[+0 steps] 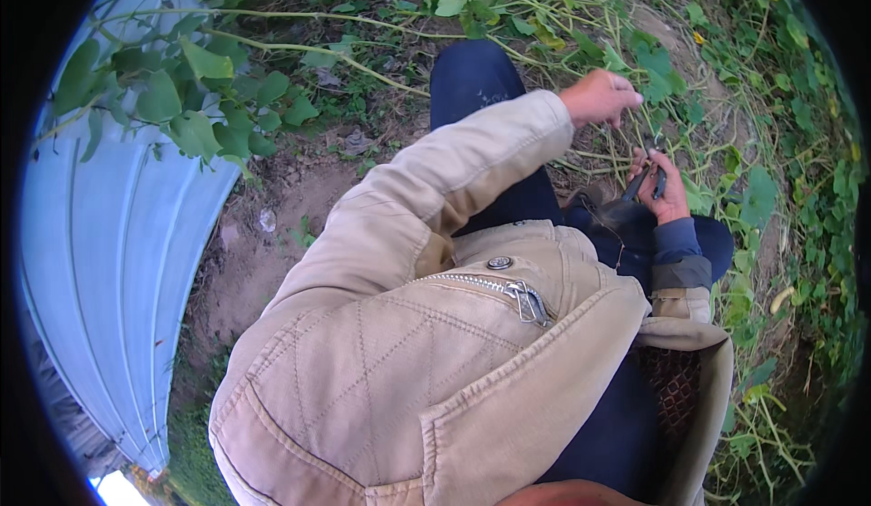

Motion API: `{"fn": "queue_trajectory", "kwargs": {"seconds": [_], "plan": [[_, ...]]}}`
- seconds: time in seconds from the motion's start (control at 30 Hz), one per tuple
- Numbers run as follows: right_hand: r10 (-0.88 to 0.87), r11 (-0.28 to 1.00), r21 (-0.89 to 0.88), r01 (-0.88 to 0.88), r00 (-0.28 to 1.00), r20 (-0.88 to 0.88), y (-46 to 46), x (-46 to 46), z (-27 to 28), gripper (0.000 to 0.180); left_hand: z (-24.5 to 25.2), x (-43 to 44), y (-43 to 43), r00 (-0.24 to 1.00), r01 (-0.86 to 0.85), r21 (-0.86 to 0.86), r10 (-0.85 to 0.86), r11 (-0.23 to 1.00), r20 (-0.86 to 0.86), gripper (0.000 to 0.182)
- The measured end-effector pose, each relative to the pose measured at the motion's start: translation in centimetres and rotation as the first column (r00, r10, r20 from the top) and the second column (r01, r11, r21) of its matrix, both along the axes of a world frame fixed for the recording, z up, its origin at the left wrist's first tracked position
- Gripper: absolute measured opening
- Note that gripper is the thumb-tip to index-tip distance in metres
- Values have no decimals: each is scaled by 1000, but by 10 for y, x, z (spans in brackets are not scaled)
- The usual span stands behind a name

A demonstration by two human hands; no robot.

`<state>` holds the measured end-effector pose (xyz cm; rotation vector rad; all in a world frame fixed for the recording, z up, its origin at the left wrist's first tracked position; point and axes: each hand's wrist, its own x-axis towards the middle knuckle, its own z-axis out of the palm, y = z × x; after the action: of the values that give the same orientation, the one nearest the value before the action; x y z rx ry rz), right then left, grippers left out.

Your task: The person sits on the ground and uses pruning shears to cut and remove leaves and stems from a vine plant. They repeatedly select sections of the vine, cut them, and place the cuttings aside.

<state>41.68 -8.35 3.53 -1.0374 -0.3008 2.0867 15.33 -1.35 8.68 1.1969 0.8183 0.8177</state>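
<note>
My left hand, at the end of a beige sleeve, is raised over the vines with its fingers bent and drawn together. Whether a thin stem is between the fingertips cannot be told. Below and to the right of it, my right hand holds a hand tool with two dark handles, like pliers or pruning shears. Its handles are spread apart and its small metal head points up among the stems. Green vine stems and broad leaves surround both hands. Some fingers of my right hand are partly hidden.
My knees in dark trousers are bent close to the hands. Long vines cross the top, and dense foliage lines the right. Bare soil lies at the left beside a pale blue corrugated sheet. A thin dry twig hangs near my lap.
</note>
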Motion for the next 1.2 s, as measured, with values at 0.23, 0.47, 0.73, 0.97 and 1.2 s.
{"fn": "queue_trajectory", "kwargs": {"seconds": [0.23,0.47,0.73,0.97,1.2], "plan": [[-143,894,431,121,990,18,-24,29,146,48,49,-99,28,989,91,205,-63,974,-135,69],[-188,699,713,51,976,114,9,27,232,28,81,-65,30,979,175,-32,-178,984,-95,45],[-13,957,281,-67,961,275,64,-13,36,20,-31,-69,71,860,5,-87,-49,996,-508,55],[170,981,-158,-108,869,464,61,3,-120,17,-257,-102,61,257,221,-153,-209,963,-944,34],[58,976,-215,25,927,371,56,-3,-94,36,-314,-44,10,156,433,-106,-190,895,-969,51]]}}
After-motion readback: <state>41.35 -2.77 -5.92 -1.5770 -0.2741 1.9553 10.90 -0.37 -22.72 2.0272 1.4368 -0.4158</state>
